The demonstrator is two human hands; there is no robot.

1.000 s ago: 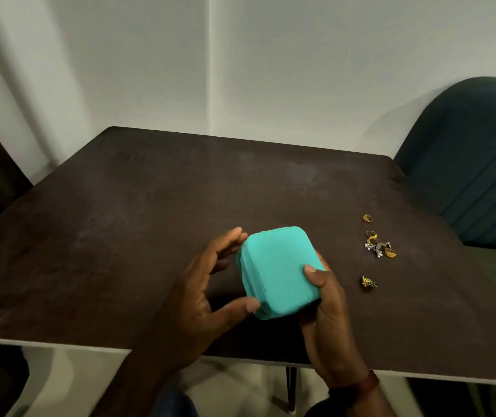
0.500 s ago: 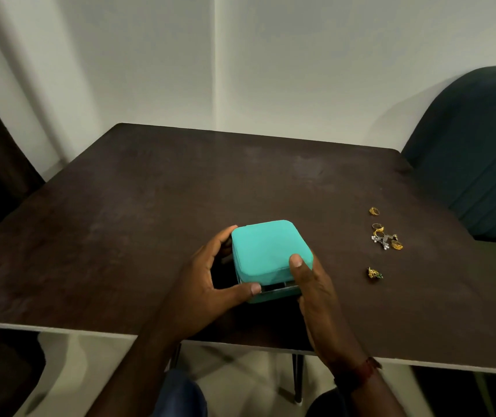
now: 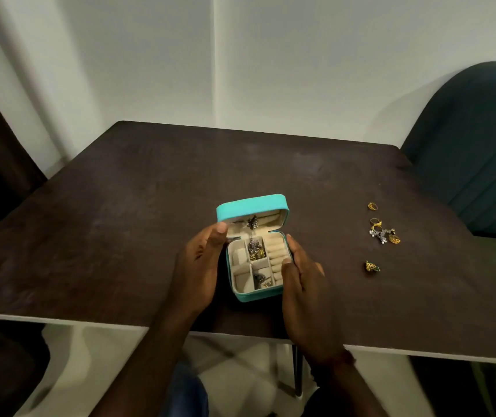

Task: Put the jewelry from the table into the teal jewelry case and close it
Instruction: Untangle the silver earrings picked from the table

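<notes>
Could not resolve the small dark and gold pieces lying in the middle compartments of the teal jewelry case [image 3: 255, 293]; too small and dim to name. Same for a dark cluster hanging at the lid [image 3: 251, 206] lining. Both forearms cut off by the bottom frame edge; right wrist blurred. Case sat open on the dark table [image 3: 120, 221] near the front edge, lid raised and leaning back, cream interior showing with ring rolls along the right side. Left hand [image 3: 197, 266] against the case's left side, fingers loosely curled, thumb tip touching the lid's near-left edge. Right hand [image 3: 301, 275] against the case's right wall, fingers loosely extended, thumb on the rim. Loose jewelry well apart to the right: gold ring [image 3: 372, 206], tangled gold-and-silver cluster [image 3: 383, 233], gold-green piece [image 3: 371, 266]. Teal chair [image 3: 475, 145] at the table's far right.
</notes>
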